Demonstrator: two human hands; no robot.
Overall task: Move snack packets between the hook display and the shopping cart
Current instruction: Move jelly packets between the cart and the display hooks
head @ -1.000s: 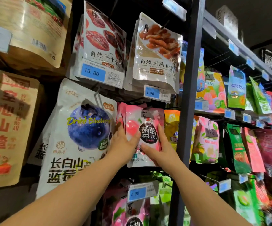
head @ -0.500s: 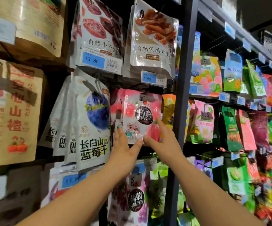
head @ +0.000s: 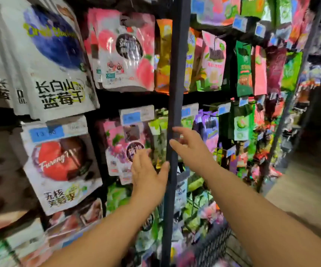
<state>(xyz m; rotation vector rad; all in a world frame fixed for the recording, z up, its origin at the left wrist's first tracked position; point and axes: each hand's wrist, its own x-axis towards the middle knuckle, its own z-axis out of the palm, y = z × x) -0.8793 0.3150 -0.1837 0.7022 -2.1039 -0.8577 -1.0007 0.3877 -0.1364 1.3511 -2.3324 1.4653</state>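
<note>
Blueberry packet (head: 46, 54): at 10 o'clock in the view, white with a big blue berry, hanging tilted in front of more of its kind.
Red packet (head: 59, 164): at 6 o'clock from the blueberry packet, white with red fruit, a blue price label across its top.
Peach packet (head: 127, 51): at 12 o'clock in the view, pink and white with a dark round label, first in its row on the hook display, just left of the post; neither hand touches it.
Price tag (head: 136, 114): at 6 o'clock from the peach packet, blue and white, its digits blurred.
Grape packet (head: 125, 149): at 6 o'clock from the tag, pink and purple, hanging.
Left hand (head: 148, 170): at 4 o'clock from the grape packet, back to the camera, holding nothing.
Left fingers (head: 142, 155): wide and straight, tips over the grape packet's lower right corner; I cannot tell whether they touch it.
Post (head: 177, 74): dark upright running from 12 to 6 o'clock between the two hands.
Right hand (head: 190, 147): at 3 o'clock from the post, holding nothing.
Right fingers (head: 177, 141): wide and relaxed, tips reaching the post.
Green packet (head: 243, 68): at 2 o'clock in the view, hanging among pink and purple ones.
Mesh (head: 213, 245): dark wire at 5 o'clock, blurred.
</note>
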